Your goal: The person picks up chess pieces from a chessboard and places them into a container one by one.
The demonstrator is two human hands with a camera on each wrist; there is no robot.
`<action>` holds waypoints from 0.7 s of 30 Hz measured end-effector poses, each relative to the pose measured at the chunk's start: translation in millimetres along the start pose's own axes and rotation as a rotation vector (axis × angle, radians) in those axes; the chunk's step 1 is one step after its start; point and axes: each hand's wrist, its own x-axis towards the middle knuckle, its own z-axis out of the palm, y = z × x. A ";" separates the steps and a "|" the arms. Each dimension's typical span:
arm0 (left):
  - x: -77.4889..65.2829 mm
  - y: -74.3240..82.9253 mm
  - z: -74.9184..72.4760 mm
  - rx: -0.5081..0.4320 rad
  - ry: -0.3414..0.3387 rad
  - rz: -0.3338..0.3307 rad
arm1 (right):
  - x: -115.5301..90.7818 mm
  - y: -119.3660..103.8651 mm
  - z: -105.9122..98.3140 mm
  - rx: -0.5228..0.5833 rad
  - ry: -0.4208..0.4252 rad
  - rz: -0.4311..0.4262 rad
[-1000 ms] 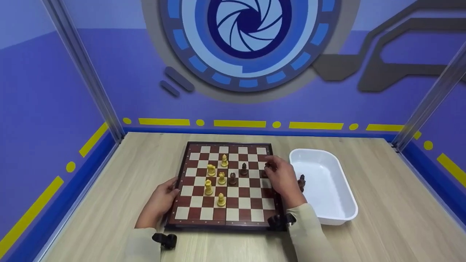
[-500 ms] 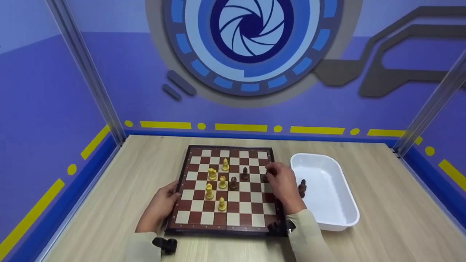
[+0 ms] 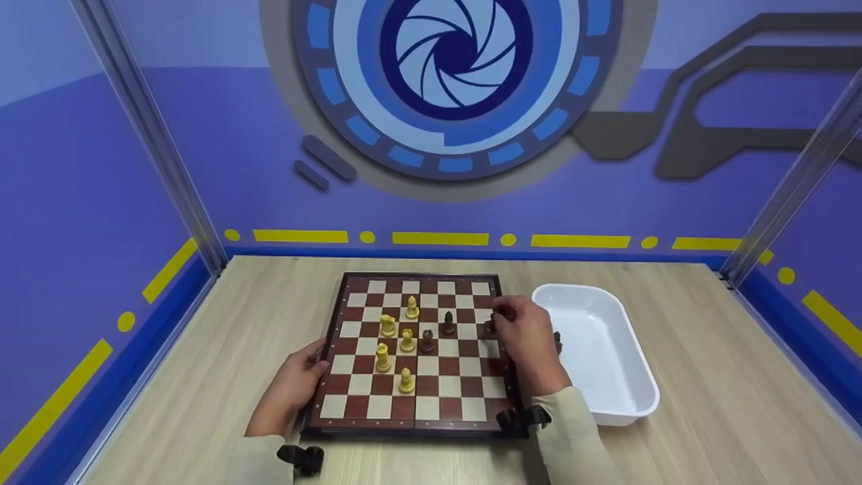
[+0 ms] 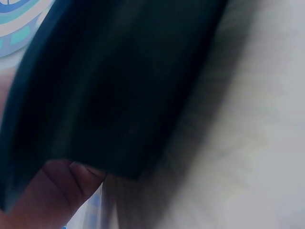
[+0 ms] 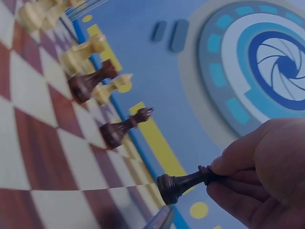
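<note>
My right hand (image 3: 530, 337) has edged toward the white tray (image 3: 606, 367), covering more of the dark piece (image 3: 557, 342) by its left wall. My left hand (image 3: 295, 380) grips the chessboard (image 3: 448, 387); near its right edge, my right pinches a dark chessman (image 5: 186, 183), nearly upright, base down.

Brown and cream checkered chessboard (image 3: 439, 367)

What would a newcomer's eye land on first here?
The big round emblem on the blue wall dominates the head view. Below it, a checkered chessboard with yellow pieces and dark pieces lies on the table. Near the board's right edge, the right hand pinches a dark chess piece.
</note>
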 end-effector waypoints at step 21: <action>-2.4 1.3 -2.3 0.032 -0.019 0.004 | 4.0 6.0 -50.1 0.108 0.048 0.125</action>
